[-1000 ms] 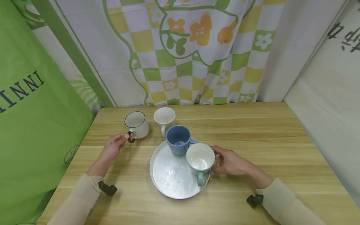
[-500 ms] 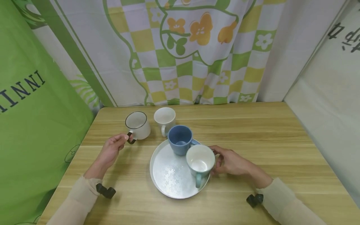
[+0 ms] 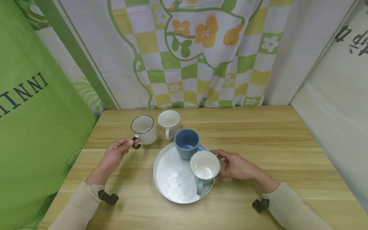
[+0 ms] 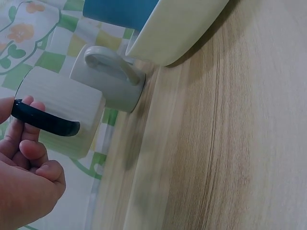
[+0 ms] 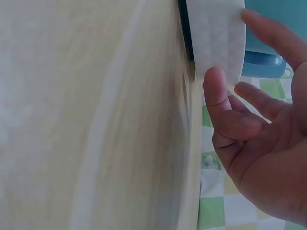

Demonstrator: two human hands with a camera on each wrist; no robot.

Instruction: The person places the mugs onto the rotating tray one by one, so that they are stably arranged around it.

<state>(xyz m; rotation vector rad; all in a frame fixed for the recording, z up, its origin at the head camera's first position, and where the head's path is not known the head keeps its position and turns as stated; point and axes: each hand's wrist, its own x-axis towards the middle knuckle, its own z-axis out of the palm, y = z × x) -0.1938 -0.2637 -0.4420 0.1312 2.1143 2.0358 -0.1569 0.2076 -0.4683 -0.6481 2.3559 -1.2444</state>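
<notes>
My left hand (image 3: 113, 155) pinches the black handle of a white mug (image 3: 148, 137) with a dark rim; in the left wrist view this mug looks slightly raised and tilted. A round silver tray (image 3: 162, 179) carries a blue mug (image 3: 184, 154) at its back and a teal mug (image 3: 204, 167) with a white inside at its right. Against the tray's right side lies my right hand (image 3: 237, 164). In the right wrist view its fingertips touch or nearly touch the tray wall (image 5: 216, 33), not wrapped round it.
Behind the tray stands a plain white mug (image 3: 173, 129), close to the held mug's right. All of this is on a wooden table (image 3: 273, 137). A patterned curtain (image 3: 184, 73) hangs at the table's back edge, with a green cloth (image 3: 37, 134) at the left.
My left hand has carried the black-handled mug a little to the right. The tray's mugs have shifted clockwise: blue to the right, the teal one's handle to the left. My right hand hardly moved.
</notes>
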